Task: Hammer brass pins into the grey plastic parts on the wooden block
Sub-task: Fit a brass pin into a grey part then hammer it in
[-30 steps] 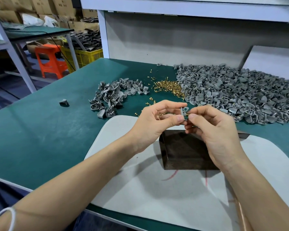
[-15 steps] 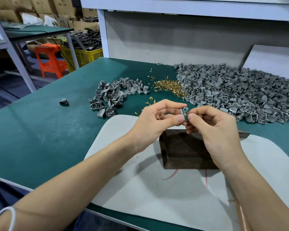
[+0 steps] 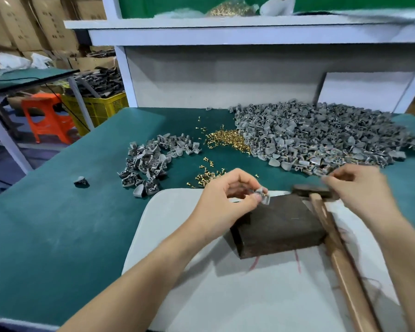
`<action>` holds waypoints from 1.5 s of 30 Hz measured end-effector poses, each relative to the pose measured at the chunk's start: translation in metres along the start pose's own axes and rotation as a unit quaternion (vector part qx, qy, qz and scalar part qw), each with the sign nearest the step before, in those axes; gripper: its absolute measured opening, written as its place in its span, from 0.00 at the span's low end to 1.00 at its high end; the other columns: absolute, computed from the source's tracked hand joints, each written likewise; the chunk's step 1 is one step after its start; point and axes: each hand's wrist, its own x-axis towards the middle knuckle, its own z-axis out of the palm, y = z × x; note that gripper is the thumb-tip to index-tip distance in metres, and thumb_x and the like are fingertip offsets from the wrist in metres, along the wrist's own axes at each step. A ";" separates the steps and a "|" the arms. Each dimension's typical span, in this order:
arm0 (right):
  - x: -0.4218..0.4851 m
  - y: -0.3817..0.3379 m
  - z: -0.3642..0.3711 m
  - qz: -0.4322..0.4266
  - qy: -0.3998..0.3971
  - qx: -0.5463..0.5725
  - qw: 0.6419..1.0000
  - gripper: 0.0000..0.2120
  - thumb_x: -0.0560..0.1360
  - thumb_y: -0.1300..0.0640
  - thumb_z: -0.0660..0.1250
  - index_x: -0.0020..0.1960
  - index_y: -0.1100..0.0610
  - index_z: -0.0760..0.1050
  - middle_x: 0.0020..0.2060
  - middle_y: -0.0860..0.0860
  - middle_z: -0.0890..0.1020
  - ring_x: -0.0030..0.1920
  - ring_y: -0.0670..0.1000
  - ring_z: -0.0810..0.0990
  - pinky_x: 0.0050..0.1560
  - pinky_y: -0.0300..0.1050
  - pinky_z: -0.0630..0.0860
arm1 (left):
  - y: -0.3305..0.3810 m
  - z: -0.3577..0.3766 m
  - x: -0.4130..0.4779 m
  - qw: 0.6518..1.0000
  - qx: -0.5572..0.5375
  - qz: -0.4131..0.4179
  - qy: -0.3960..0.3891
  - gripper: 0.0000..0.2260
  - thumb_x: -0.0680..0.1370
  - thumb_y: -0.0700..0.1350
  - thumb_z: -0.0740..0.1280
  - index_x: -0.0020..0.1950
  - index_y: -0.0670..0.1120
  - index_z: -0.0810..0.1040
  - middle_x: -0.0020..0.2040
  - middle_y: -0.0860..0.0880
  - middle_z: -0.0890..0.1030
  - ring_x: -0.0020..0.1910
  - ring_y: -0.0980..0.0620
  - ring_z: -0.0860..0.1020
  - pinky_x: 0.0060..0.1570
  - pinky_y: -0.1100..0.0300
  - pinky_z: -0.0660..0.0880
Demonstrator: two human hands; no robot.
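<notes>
My left grip (image 3: 228, 200) is pinching a grey plastic part (image 3: 264, 197), a glint of brass on it, just over the far left corner of the wooden block (image 3: 278, 226). My right grip (image 3: 359, 188) is hovering, blurred, by the block's far right corner above the head of the hammer (image 3: 340, 257); I cannot tell whether it is holding anything. Loose brass pins (image 3: 228, 140) are lying on the tabletop (image 3: 58, 224) beyond the block.

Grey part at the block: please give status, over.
Left hand pinches grey part over wooden block, far-left corner. Right hand blurred above hammer head, grip unclear. Block top otherwise bare.
</notes>
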 end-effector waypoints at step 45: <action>-0.093 -0.106 -0.019 0.015 -0.270 -0.028 0.962 0.19 0.81 0.51 0.53 0.34 0.59 0.67 0.15 0.49 0.67 0.15 0.50 0.64 0.19 0.34 0.62 | -0.014 0.004 0.003 0.995 -0.013 -0.063 -0.078 0.10 0.74 0.31 0.68 0.39 0.45 0.76 0.45 0.55 0.81 0.40 0.65 0.79 0.43 0.72 0.74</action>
